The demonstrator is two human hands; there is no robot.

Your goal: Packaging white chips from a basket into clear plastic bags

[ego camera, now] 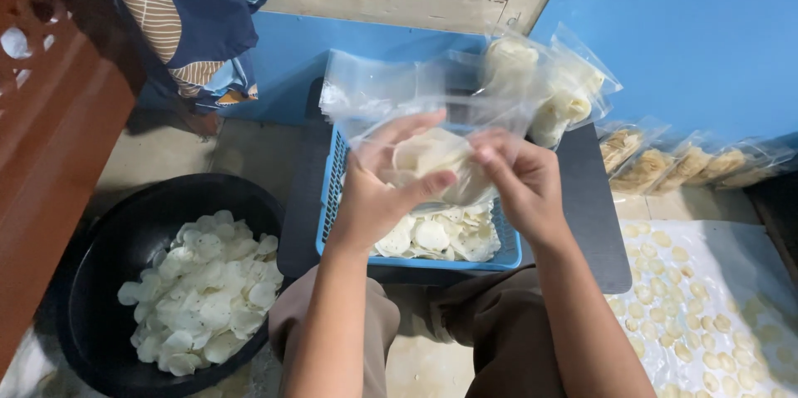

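Observation:
Both my hands hold a clear plastic bag [440,161] partly filled with pale round chips, above a blue plastic basket [332,198]. My left hand [378,186] grips the bag's left side with fingers spread around it. My right hand [519,182] pinches the bag's right side near its top. The basket holds more white chips [436,236] and rests on a dark low table [594,223]. Empty clear bags [374,90] lie behind the basket.
A black tub [100,248] of white chips stands on the floor at left. Filled bags [557,90] lean against the blue wall [690,32], more at right [690,165]. Small round chips lie spread on a white sheet [731,265]. A wooden panel [50,140] stands far left.

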